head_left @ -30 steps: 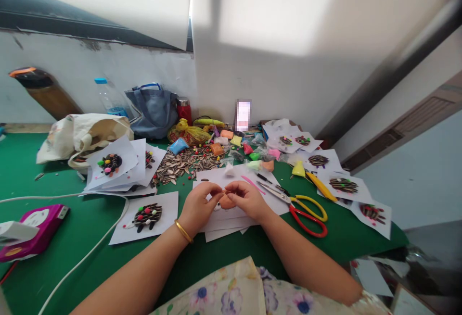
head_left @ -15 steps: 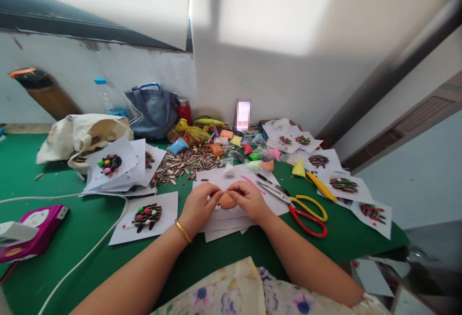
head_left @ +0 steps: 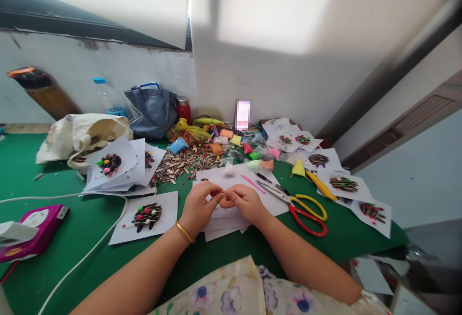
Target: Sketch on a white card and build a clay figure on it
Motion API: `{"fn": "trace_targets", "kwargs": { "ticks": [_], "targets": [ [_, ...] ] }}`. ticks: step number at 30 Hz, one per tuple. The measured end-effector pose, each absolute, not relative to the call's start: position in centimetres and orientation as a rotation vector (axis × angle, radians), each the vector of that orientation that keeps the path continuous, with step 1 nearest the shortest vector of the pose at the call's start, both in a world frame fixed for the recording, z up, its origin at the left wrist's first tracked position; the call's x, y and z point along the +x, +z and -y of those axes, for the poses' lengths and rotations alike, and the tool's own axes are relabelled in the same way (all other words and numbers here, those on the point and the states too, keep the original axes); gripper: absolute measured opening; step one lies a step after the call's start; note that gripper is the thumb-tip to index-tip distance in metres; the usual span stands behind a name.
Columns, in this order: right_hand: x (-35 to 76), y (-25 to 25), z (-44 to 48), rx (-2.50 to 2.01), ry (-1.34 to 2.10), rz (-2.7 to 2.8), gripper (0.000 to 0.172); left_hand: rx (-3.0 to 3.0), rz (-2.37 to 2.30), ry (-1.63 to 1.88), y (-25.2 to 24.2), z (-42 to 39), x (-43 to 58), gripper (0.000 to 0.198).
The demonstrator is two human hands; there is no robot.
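My left hand (head_left: 202, 204), with a gold bangle at the wrist, is closed in a pinch. Opposite it, my right hand (head_left: 247, 203) is closed too, and the fingertips of both meet. Whatever small thing sits between the fingers is too hidden to make out. Just below the fingertips, an orange clay shape (head_left: 227, 204) shows, partly covered by my hands. It lies over a stack of white paper (head_left: 225, 223). A pink strip (head_left: 252, 184) and a black pen (head_left: 264, 178) lie on the paper. Scissors (head_left: 306, 211) with yellow and red handles rest beside my right hand.
Sunflower seeds (head_left: 175, 167) and several bags of coloured clay (head_left: 217, 149) are spread behind the paper. Finished seed-and-clay cards (head_left: 124, 234) lie left and right. A white cable (head_left: 88, 252) and a purple power strip (head_left: 39, 231) are at the left. A lit phone (head_left: 243, 114) stands at the wall.
My right hand has shifted slightly left, nearer my left fingertips. My hands now cover more of the orange clay shape. Other things stay in place.
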State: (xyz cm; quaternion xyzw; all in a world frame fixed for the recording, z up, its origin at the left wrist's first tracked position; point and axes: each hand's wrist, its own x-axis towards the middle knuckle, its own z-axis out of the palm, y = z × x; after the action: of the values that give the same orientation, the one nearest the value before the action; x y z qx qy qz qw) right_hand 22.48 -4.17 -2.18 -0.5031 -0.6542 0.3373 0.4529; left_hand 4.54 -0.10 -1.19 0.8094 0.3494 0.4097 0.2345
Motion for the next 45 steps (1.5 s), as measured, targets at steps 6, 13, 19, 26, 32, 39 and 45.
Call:
{"fn": "trace_targets", "kwargs": {
  "ticks": [6, 13, 19, 26, 32, 39, 45],
  "targets": [
    [22.2, -1.98, 4.25, -1.234, 0.899, 1.566, 0.04, 2.347, -0.947, 1.125, -1.35, 0.23, 4.53, 0.015],
    [22.2, -1.8, 4.38, -1.197, 0.942, 1.602, 0.045, 2.435, -0.911, 1.143, -1.28, 0.47, 4.79, 0.014],
    [22.72, -2.28, 4.39, -1.321, 0.714, 1.66, 0.043, 2.497, -0.947, 1.145, -1.63, 0.41, 4.72, 0.011],
    [22.74, -2.54, 4.17, -1.353, 0.599, 1.758, 0.032, 2.568, -0.997, 0.934, -1.63, 0.55, 4.82, 0.007],
    [22.8, -2.05, 4.33, -1.321, 0.656, 1.784, 0.029, 2.514, -1.049, 0.88, -1.55, 0.57, 4.68, 0.004],
    [22.62, -2.1, 4.34, -1.346, 0.691, 1.714, 0.023, 2.45, -1.015, 0.91, -1.47, 0.56, 4.74, 0.01],
    [23.04, -2.51, 4.24, -1.295, 0.742, 1.776, 0.041, 2.4, -0.901, 0.964, -1.56, 0.45, 4.71, 0.011]
  ]
}}
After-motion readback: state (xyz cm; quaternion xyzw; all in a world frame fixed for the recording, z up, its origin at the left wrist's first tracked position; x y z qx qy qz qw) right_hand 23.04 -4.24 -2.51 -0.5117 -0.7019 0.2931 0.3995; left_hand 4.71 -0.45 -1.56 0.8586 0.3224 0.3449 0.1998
